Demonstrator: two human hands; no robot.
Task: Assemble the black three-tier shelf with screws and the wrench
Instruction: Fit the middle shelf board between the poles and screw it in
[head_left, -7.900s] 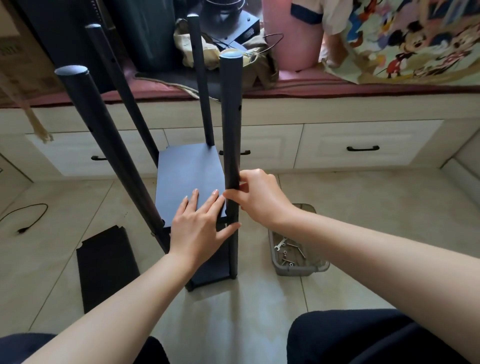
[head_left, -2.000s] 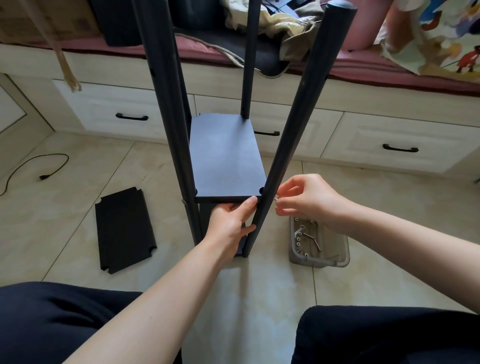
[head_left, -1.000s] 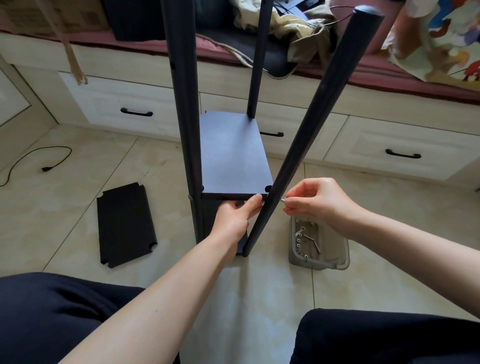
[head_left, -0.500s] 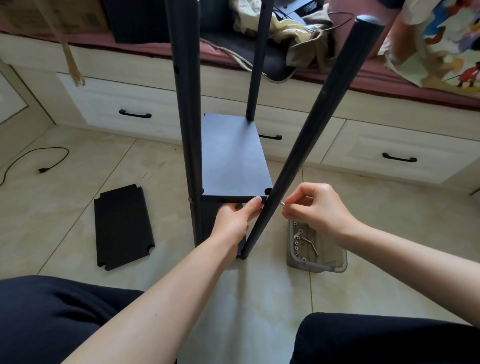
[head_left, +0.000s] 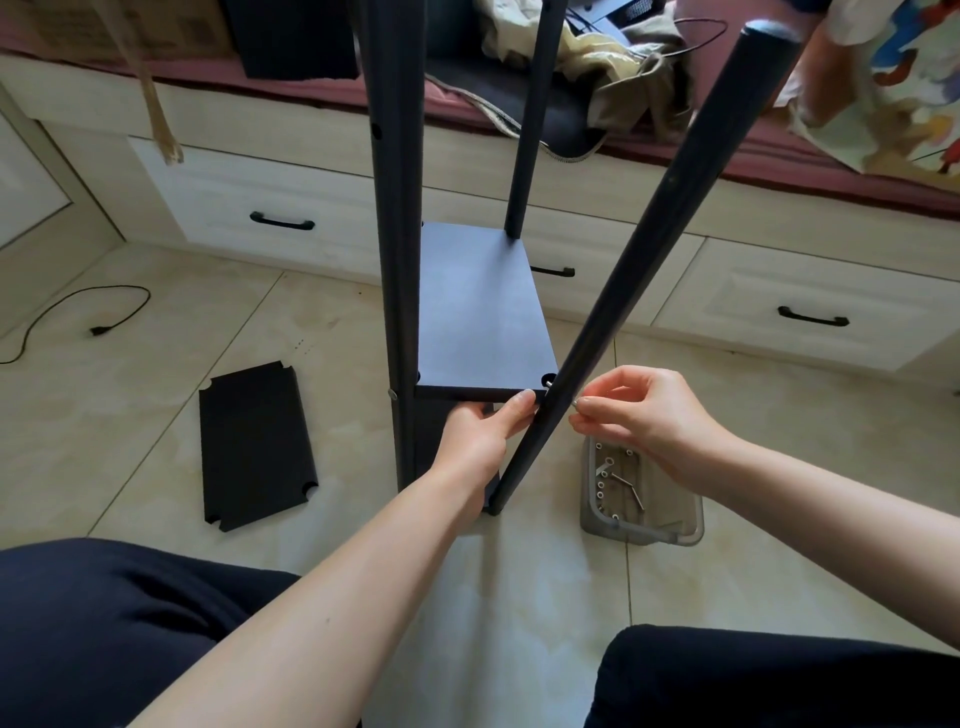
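Observation:
The black shelf frame stands on the floor tiles with tall round posts. Its middle board (head_left: 480, 312) sits between them, above a lower board that is mostly hidden. My left hand (head_left: 483, 434) holds the near edge of the middle board from below, thumb on its front. My right hand (head_left: 641, 415) pinches a small silver screw (head_left: 574, 402) at the near right post (head_left: 623, 291), level with the board's corner. A screw tip shows at that corner notch. A third loose board (head_left: 254, 444) lies flat on the floor to the left.
A grey plastic tray (head_left: 675, 525) with several screws and a hex wrench (head_left: 626, 488) sits on the floor right of the frame. White drawers (head_left: 810, 306) run along the back under a cluttered bench. A black cable (head_left: 78, 317) lies far left. My knees fill the bottom corners.
Over the earlier frames my left hand went from lying on top of the board to holding its front edge from below. My right hand left the post and came to it pinching a screw.

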